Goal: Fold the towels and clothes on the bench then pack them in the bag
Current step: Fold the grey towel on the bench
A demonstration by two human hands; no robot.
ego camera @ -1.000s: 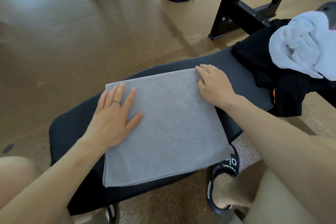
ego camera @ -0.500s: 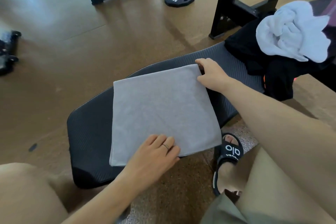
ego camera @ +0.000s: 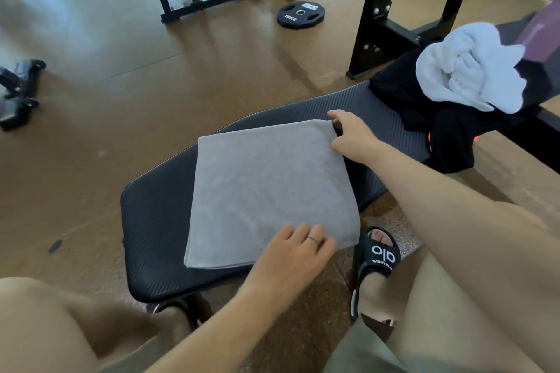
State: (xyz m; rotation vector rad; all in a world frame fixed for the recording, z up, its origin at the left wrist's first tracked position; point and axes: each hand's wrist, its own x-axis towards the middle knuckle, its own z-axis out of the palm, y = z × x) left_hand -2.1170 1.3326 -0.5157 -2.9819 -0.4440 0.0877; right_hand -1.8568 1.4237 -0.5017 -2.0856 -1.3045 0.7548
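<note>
Grey towel (ego camera: pixel 266 188), black ribbed bench (ego camera: pixel 157 221), white towel (ego camera: pixel 466 66)

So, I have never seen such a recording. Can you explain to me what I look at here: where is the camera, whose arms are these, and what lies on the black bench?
There is no machine here. The camera sits on a person's head and looks forward and down, so the two arms are that person's own.

The place is a gym. A grey towel, already folded flat, lies on the padded black bench. The left hand takes the towel's near edge, and the right hand pinches its far right corner.

Further along the bench lie black clothes in a heap, with a crumpled white towel on top. Both are not yet folded.

On the floor behind lies a weight plate. No bag can be seen clearly.
</note>
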